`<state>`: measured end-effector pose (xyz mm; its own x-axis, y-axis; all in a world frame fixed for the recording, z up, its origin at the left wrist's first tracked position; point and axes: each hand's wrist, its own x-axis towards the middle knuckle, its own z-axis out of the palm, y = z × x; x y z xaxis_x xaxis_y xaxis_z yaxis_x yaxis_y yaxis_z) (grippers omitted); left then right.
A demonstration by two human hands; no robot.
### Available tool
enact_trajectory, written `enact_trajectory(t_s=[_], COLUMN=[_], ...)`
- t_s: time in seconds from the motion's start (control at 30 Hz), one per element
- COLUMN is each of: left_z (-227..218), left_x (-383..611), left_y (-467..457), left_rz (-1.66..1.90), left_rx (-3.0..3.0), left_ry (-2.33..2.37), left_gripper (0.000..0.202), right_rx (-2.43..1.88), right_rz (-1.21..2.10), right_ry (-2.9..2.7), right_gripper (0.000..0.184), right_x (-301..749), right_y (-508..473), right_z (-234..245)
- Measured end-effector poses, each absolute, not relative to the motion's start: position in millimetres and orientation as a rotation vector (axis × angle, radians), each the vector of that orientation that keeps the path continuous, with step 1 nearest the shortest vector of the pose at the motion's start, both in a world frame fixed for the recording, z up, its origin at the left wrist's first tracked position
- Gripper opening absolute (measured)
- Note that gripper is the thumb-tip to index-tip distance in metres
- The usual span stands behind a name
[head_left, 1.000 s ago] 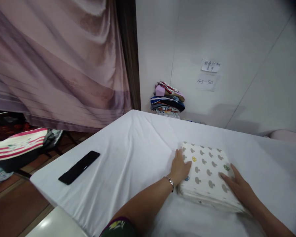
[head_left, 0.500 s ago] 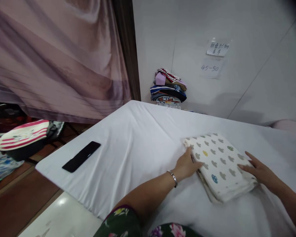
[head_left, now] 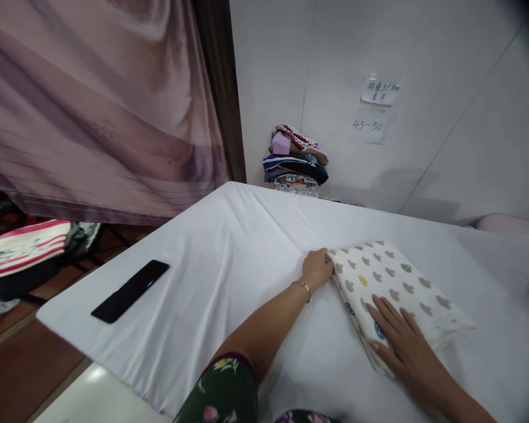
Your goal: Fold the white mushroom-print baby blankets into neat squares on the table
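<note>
The person's left hand [head_left: 316, 269] is clenched at the near-left side of a folded cloth's far-left corner, its fingers curled in and grasping the edge there. The folded cloth [head_left: 381, 267] lies flat on the white-covered table [head_left: 255, 258], stretching off to the right of those fingers. It's white, dotted with grey mushroom shapes, plus a few yellow, green and blue ones.

The right hand [head_left: 401, 343] rests palm down on the cloth's near part, its fingers released and spread, pointing up towards the far-left side; the blue mushroom [head_left: 379, 331] peeks out just beside them. From here I can see several layers along the cloth's edge, running between the two sets of fingers.

A silvery bracelet [head_left: 306, 289] circles the left wrist, and a green flowered sleeve [head_left: 224, 390] shows farther back from those fingers. Well to their left, a flat black slab [head_left: 130, 292], phone-like, lies on the table. Beyond the left fingers, past the table's far edge, a pile of folded fabrics [head_left: 295, 161] stands by the wall [head_left: 445, 70].
</note>
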<state>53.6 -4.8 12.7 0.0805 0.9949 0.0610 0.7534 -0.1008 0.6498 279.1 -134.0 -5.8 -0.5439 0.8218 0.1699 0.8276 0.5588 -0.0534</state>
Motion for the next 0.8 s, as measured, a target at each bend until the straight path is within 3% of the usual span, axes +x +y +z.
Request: enact_trajectory(t_s=[0.1, 0.6, 0.8], left_z=[13, 12, 39], left_x=[52, 34, 79], left_y=[8, 31, 5], left_rz=[0.737, 0.761, 0.935], left_rx=[1.947, 1.809, 2.387], left_ry=[1.727, 1.691, 1.488], left_gripper=[0.029, 0.028, 0.040], right_rx=[-1.369, -1.438, -1.449], right_rz=[-0.088, -0.022, 0.015], right_ry=[-2.639, -2.593, -2.549], right_gripper=[0.069, 0.066, 0.065], right_x=[283, 268, 264], right_y=[-135, -137, -137], right_z=[-9, 5, 7])
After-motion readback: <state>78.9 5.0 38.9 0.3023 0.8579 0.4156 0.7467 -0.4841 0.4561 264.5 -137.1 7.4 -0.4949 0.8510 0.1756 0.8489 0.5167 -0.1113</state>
